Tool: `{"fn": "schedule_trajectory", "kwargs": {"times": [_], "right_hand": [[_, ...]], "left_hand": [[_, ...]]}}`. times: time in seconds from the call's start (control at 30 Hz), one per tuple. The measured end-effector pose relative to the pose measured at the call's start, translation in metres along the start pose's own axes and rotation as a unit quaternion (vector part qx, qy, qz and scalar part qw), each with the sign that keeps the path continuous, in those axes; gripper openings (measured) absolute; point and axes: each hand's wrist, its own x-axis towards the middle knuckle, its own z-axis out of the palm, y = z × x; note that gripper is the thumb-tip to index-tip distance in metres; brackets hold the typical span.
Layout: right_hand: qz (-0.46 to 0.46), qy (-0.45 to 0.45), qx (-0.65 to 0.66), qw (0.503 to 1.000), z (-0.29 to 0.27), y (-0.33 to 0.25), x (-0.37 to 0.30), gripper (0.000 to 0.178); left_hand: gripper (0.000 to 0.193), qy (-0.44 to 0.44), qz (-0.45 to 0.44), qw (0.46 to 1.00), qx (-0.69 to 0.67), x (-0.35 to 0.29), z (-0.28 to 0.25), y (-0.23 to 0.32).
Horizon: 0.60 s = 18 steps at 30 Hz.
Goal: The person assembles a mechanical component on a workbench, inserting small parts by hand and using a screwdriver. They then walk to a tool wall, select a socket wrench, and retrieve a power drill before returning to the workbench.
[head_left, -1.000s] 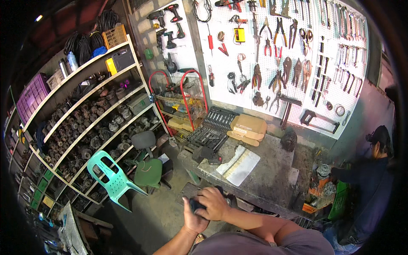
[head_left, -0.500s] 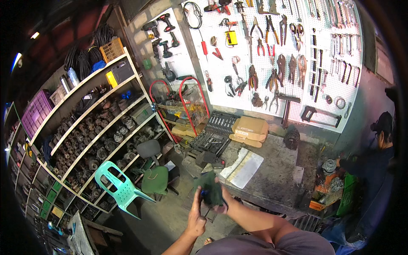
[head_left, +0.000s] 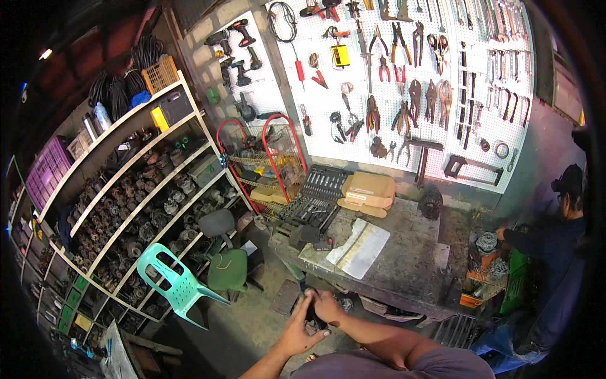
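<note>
**dark thing is hanging on two hands, floor is waiting below**

from here i'm seeing both hands working close together, near the front edge of the workbench but out over the floor. the left hand is cupping a dark thing, its fingers lying on one side and its thumb on the other. the right hand is pressing in against the left fingers, knuckles bent; whether it is gripping the thing too, i cannot tell. what the thing is, i'm not making out either, with the fingers covering so much of it.

the weak spot is the hold: if the left thumb were loosening while the right is pushing, the thing could be slipping out and dropping to the floor, since no bench top is lying under it. fingers crowding that closely could also be getting pinched. a careless forward swing could be catching the dark power tool lying near the bench's edge, beside the stained white sheet.
</note>
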Motion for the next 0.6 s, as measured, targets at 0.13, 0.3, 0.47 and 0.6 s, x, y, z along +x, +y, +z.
{"fn": "schedule_trajectory", "kwargs": {"times": [0.13, 0.3, 0.47, 0.6], "right_hand": [[0.327, -0.226, 0.546, 0.737, -0.018, -0.012, -0.014, 0.082], [0.308, -0.285, 0.556, 0.717, 0.01, 0.009, -0.02, 0.08], [0.327, -0.314, 0.445, 0.772, 0.008, 0.011, -0.022, 0.105], [0.186, -0.375, 0.262, 0.87, -0.013, -0.01, -0.017, 0.104]], "left_hand": [[0.102, -0.005, 0.078, 0.977, 0.198, 0.003, -0.009, -0.032], [0.048, 0.134, 0.032, 0.978, 0.159, 0.003, 0.01, -0.064], [0.04, 0.302, -0.074, 0.949, 0.049, 0.025, 0.027, -0.075], [0.065, 0.374, -0.206, 0.899, -0.097, 0.034, 0.02, -0.112]]}}
